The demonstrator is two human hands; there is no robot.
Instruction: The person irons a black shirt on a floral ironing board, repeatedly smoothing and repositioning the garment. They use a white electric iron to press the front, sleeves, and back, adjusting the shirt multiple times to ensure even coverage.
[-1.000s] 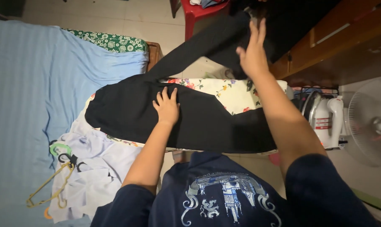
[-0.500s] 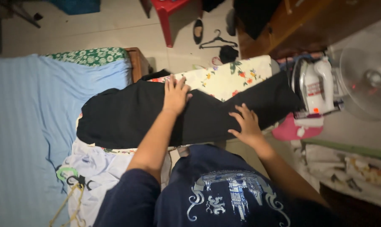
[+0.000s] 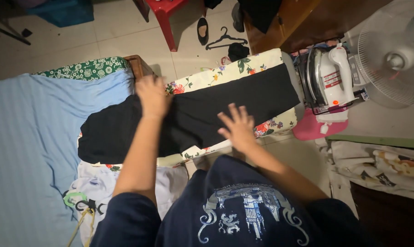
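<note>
Standing by the ironing board (image 3: 243, 73), the person has a black garment (image 3: 188, 119) stretched flat along its flowery cover. Left hand (image 3: 153, 95) rests palm-down on the cloth's far edge, a bit blurry, and the right hand (image 3: 238, 128) is spread wide on the near edge. An iron (image 3: 330, 77) sits at the board's right end beside a fan (image 3: 392, 52).
</note>
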